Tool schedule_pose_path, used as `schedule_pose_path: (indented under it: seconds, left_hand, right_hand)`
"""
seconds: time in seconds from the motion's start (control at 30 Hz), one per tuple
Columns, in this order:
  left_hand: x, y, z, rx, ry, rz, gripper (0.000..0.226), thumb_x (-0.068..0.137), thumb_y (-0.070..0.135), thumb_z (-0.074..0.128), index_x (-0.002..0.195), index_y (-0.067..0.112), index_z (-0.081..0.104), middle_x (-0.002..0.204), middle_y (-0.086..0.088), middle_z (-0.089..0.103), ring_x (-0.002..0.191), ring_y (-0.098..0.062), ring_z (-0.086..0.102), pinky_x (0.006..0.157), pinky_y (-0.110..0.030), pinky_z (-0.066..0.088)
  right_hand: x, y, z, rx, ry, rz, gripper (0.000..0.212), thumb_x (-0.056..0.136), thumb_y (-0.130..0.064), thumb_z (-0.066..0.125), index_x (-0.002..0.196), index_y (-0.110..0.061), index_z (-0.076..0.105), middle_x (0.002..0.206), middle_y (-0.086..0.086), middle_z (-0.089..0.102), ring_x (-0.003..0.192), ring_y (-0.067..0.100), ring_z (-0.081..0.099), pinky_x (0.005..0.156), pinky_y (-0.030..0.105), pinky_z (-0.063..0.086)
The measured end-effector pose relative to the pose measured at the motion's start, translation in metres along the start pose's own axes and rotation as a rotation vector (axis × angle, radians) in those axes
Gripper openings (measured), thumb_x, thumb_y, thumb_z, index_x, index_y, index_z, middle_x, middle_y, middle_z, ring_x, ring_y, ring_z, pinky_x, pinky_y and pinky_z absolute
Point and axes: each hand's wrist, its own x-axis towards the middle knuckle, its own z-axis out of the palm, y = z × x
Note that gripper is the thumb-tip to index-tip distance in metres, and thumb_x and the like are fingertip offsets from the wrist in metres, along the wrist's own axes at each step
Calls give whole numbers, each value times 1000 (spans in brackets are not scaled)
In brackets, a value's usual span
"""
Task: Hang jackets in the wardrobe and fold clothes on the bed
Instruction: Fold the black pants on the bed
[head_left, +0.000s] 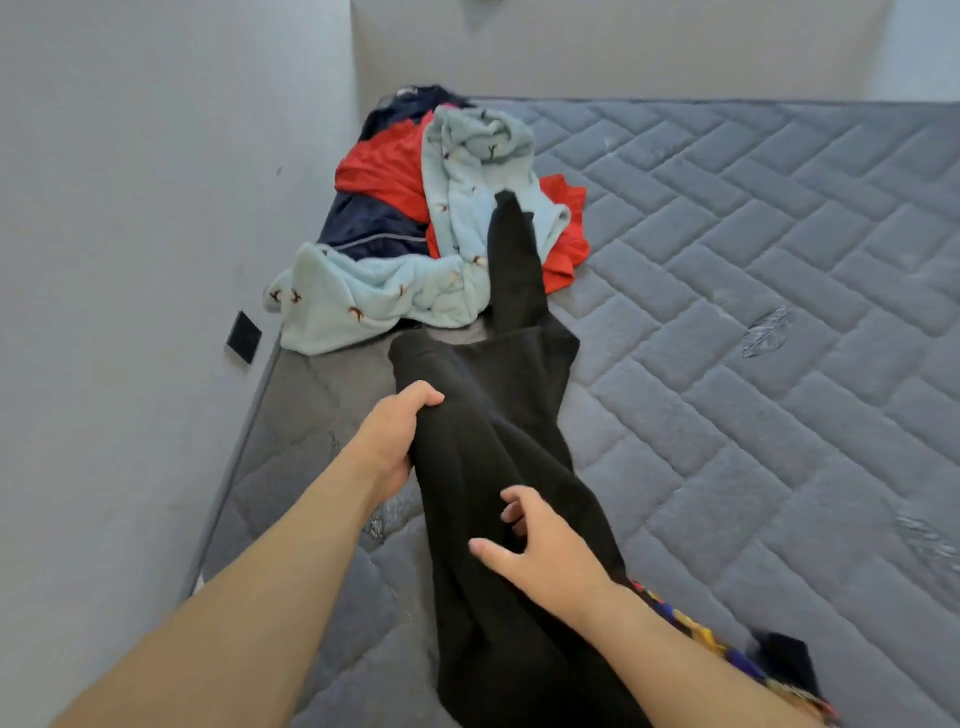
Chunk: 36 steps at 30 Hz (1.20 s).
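Both hands are on the black garment (498, 467) I have stretched along the grey mattress (753, 260): my left hand (395, 441) is clenched on its left edge, my right hand (540, 551) rests on it with fingers loosely spread, gripping nothing; its far sleeve lies over the heap of clothes (415, 228) by the wall (130, 208)

A pale grey wall (130, 208) runs along the left of the view and meets a second wall (623, 47) at the far corner. A small black square plate (243, 336) sits low on the left wall, tilted in view.
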Motion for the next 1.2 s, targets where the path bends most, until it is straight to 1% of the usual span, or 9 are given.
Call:
schedule_pose_path:
  seconds: [0.17,0.27,0.4,0.53,0.7,0.87,0.97,1.1,1.2]
  left_hand:
    - [-98,61,75,-37,61,164,28,85,23,63,107,5,66,93,-14,74,84,-27,73,70,-38,60]
    - [-169,100,121,9,-56,247,27,90,15,60,113,1,61,108,-23,67,101,-36,65,94,-50,52]
    - [-273,149,162,38,-195,343,27,87,0,56,114,0,54,106,-20,58,99,-31,57,90,-46,48]
    - [-369,187,183,80,-289,324,37,86,-3,49,115,18,61,89,-11,66,80,-23,63,75,-37,51]
    - [-456,207,255,30,-242,472,29,91,-4,34,79,9,57,90,-13,54,87,-24,56,80,-39,51]
    - [-521,207,315,370,-284,759,32,92,-2,39,101,12,67,114,-9,59,115,-24,54,97,-40,51]
    - [-558,214,327,696,-302,1055,35,83,2,51,112,18,62,97,5,60,87,-11,59,69,-23,51]
    - [-589,220,329,1072,-155,1471,36,86,7,49,120,17,53,97,1,59,82,-14,56,63,-25,41]
    - [-592,223,323,1043,31,1657,21,88,11,52,108,10,61,91,-12,65,85,-28,58,71,-40,48]
  right_hand:
    - [-48,-54,-56,137,-170,125,112,56,-76,74,149,-32,27,136,-21,37,126,5,40,99,24,37]
    - [-82,-88,-105,81,87,129,67,84,-29,66,146,-16,41,144,4,48,131,22,47,103,28,37]
    - [-148,-121,-188,351,229,213,32,86,0,43,110,-5,64,104,15,66,95,29,62,78,31,49]
    - [-229,-138,-271,270,166,197,29,86,-1,41,107,-5,61,97,11,63,90,27,60,75,33,49]
    - [-319,-139,-316,305,685,19,32,82,-13,59,108,-24,44,113,0,43,88,13,52,63,24,41]
    - [-383,-142,-330,452,389,-145,86,64,-49,73,136,-29,31,136,-2,39,119,14,47,98,37,46]
    - [-407,-156,-343,376,663,-138,101,61,-66,75,141,-28,28,137,-6,45,124,15,48,104,42,45]
    - [-421,-169,-370,99,1094,-82,12,91,-28,51,101,-20,50,109,1,54,103,26,56,83,43,50]
    - [-431,-182,-380,28,1321,-30,36,83,-32,48,117,-21,47,121,-3,33,110,21,34,92,38,39]
